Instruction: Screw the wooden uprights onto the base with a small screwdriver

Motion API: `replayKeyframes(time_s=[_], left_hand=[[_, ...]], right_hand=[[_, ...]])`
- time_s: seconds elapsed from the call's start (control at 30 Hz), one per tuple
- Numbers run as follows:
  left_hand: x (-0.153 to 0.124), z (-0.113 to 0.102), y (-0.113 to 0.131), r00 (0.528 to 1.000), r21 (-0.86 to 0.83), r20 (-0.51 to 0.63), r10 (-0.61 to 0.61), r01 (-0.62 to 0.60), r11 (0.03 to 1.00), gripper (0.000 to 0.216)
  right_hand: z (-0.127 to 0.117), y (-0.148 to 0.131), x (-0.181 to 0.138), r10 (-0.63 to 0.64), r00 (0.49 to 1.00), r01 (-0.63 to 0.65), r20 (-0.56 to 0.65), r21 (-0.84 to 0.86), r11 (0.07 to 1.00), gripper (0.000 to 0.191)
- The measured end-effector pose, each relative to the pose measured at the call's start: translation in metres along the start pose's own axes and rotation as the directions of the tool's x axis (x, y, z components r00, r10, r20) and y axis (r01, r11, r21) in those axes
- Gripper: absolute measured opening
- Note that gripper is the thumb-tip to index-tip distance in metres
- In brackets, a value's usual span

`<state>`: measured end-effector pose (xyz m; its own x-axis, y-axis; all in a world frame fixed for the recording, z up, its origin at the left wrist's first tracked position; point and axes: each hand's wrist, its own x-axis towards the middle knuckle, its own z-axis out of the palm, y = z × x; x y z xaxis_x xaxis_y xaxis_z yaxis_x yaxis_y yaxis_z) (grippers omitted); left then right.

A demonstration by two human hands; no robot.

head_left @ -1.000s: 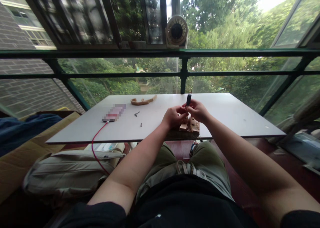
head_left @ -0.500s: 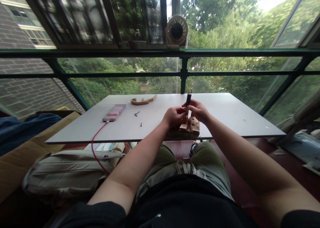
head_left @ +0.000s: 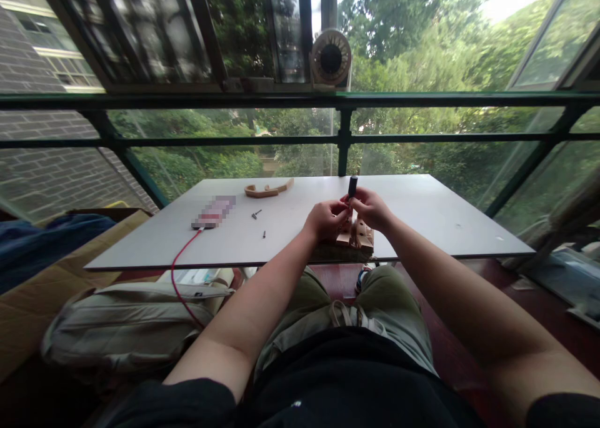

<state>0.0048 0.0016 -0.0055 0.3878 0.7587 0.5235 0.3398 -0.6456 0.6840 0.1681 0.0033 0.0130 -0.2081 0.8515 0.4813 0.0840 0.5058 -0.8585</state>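
Note:
My right hand (head_left: 372, 207) is closed around a screwdriver with a black handle (head_left: 352, 185), which stands nearly upright. Its lower end is hidden by my fingers. Close beside it, my left hand (head_left: 326, 220) has its fingers pinched together near the screwdriver's tip; what they hold, if anything, is hidden. Under both hands lies a wooden piece with several dark holes (head_left: 363, 235), at the table's front edge. Left of my hands, a few small screws (head_left: 255, 214) lie on the table, with a single screw (head_left: 264, 234) nearer to me.
The white table (head_left: 150, 247) carries a curved wooden part (head_left: 262, 192) at the back and a blurred-out phone (head_left: 210, 215) with a red cable (head_left: 174, 268) at left. A railing (head_left: 234, 140) runs behind. A bag (head_left: 122, 322) sits below left, and a fan (head_left: 331, 58) stands beyond.
Almost nothing differs. The screwdriver handle has shifted very slightly to the left, while both hands stay over the wooden piece.

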Motion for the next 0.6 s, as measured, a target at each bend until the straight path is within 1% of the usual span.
replayKeyframes(time_s=[0.2,0.37,0.6], left_hand=[[0.0006,-0.0002,-0.0026,1.000,0.014,-0.016,-0.021,0.021,1.000,0.043],[-0.0001,0.0000,-0.0006,0.999,-0.011,-0.044,-0.002,0.002,1.000,0.037],[-0.0006,-0.0002,0.0042,0.999,-0.010,-0.039,-0.002,0.002,1.000,0.032]], right_hand=[[-0.0007,0.0030,0.0001,0.000,1.000,0.000,0.000,-0.036,0.999,0.015],[-0.0005,0.0041,0.0001,-0.005,1.000,0.004,-0.002,-0.061,0.998,0.017],[-0.0010,0.0048,-0.0007,-0.009,1.000,0.010,0.018,-0.058,0.998,0.018]])
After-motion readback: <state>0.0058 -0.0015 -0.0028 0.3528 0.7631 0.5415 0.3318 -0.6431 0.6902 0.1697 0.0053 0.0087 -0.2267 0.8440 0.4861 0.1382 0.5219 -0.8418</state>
